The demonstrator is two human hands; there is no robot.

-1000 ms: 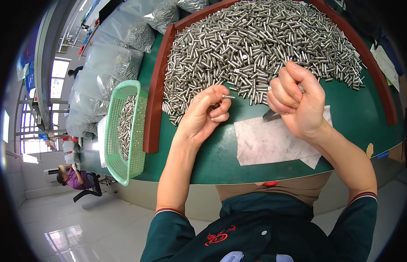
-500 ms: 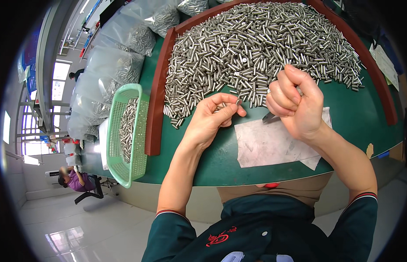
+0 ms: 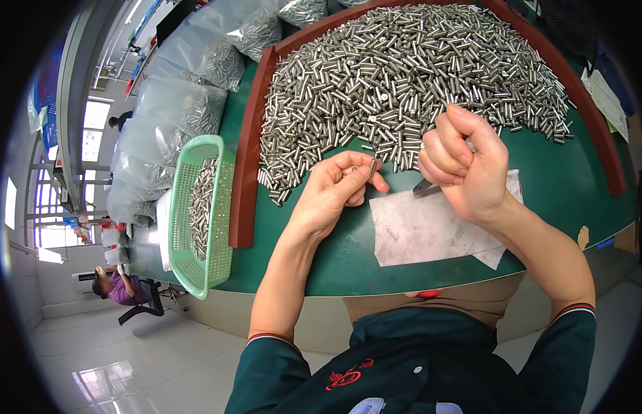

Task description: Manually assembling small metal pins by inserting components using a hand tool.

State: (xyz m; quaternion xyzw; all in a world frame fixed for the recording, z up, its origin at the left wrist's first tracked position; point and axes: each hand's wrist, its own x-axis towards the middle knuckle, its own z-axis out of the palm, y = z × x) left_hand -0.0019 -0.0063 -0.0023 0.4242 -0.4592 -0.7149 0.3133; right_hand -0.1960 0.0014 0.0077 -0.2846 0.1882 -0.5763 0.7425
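Note:
My left hand (image 3: pixel 329 192) is closed, pinching a small shiny metal pin (image 3: pixel 373 166) upright between thumb and forefinger. Its curled fingers partly show more metal, too hidden to count. My right hand (image 3: pixel 467 164) makes a fist around a dark, flat-tipped tool (image 3: pixel 423 187); only the tip sticks out, so its kind is unclear. A stained white cloth or paper sheet (image 3: pixel 417 231) lies on the green tabletop under that hand. Just beyond both hands spreads a big heap of metal pins (image 3: pixel 410 76).
A dark red wooden frame (image 3: pixel 248 165) borders the heap. Left of it stands a light green plastic basket (image 3: pixel 221 241) with pins inside. Clear plastic bags (image 3: pixel 173 100) of pins line the far left. A person in purple (image 3: pixel 128 286) sits in the background.
The pin in my left fingers has turned from slanted to more upright, and that hand has shifted slightly. My right hand stays almost in place.

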